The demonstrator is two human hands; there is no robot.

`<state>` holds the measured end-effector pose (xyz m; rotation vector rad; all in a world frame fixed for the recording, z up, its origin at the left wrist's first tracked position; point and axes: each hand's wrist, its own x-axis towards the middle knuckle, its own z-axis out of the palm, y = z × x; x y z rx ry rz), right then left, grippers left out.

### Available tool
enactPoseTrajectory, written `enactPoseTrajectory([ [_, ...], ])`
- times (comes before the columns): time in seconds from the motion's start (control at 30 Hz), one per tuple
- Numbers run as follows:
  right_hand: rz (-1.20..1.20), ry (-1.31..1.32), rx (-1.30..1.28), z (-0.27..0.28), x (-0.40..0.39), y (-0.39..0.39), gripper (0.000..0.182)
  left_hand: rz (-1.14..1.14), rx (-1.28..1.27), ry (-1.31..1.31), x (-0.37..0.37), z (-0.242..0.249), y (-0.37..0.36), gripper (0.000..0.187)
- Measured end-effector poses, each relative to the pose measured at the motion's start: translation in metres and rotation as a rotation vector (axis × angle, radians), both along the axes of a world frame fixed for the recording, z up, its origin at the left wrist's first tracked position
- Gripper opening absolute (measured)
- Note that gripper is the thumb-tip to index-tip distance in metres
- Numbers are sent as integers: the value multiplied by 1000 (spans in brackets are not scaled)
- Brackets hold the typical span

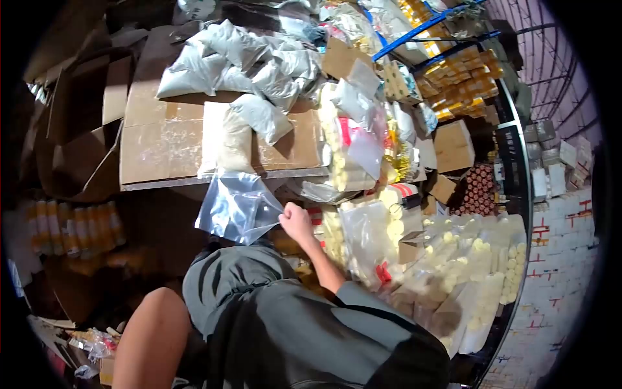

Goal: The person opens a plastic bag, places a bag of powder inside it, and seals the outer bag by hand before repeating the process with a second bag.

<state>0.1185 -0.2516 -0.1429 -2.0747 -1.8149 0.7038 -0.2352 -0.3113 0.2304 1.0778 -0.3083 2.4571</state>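
My right hand (297,223) is closed on the right edge of a clear plastic bag (238,206), its fingers pinched together. The bag hangs open and flat in front of the table edge, and looks shiny. Just above it on the cardboard lies a filled bag of pale powder or grain (234,139), upright against the edge, with a white filled bag (262,118) resting beside it. My left hand does not show; only a bare bent limb (155,337) is seen at the lower left.
A pile of white filled bags (240,61) lies on the cardboard-covered table (162,149). Rolls of pale cylinders in plastic (460,266) fill the right side. Open boxes (84,123) stand at left. A blue metal frame (414,35) crosses the upper right.
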Motion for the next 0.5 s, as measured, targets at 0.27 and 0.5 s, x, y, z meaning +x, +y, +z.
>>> enactPoseTrajectory([
  [0.27, -34, 107, -16, 32, -34, 12, 19, -160, -1292, 724, 13, -188, 50, 44],
  [0.5, -113, 287, -193, 42, -40, 17, 17, 92, -1004, 2171, 95, -364, 13, 18],
])
